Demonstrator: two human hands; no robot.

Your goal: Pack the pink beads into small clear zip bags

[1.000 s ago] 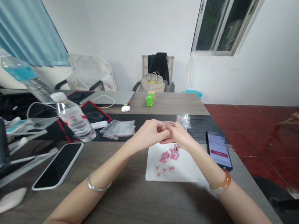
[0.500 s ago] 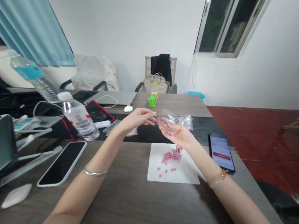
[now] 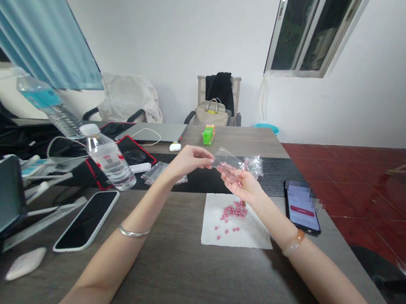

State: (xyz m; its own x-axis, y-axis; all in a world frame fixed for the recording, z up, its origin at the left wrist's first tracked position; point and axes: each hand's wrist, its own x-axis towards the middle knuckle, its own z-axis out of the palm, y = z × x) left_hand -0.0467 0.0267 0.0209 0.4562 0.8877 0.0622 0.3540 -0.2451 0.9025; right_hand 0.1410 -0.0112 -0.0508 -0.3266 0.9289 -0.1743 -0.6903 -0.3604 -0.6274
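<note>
My left hand [image 3: 197, 160] pinches the edge of a small clear plastic bag [image 3: 228, 158] between thumb and fingertips. My right hand [image 3: 242, 183] is turned palm up with its fingers curled at the bag's other side. A few pink beads [image 3: 240, 183] lie in the right palm; the fingers and the shiny film partly hide them. Below the right hand, a white paper sheet [image 3: 211, 228] carries a heap of round pink beads [image 3: 234, 211], with several loose ones in front. A small brown piece [image 3: 244, 204] lies at the heap's upper edge.
Clear plastic packets [image 3: 254, 165] lie behind my right hand, others [image 3: 158, 172] beside my left wrist. A phone [image 3: 303, 209] is at the right, another phone [image 3: 86, 221] at the left. A water bottle [image 3: 109, 159], a green box [image 3: 208, 134] and a laptop [image 3: 167, 134] also occupy the table [image 3: 170, 278].
The right fingers have curled inward, and the bag between the hands now stands spread and more visible. My left hand stays pinched in nearly the same place.
</note>
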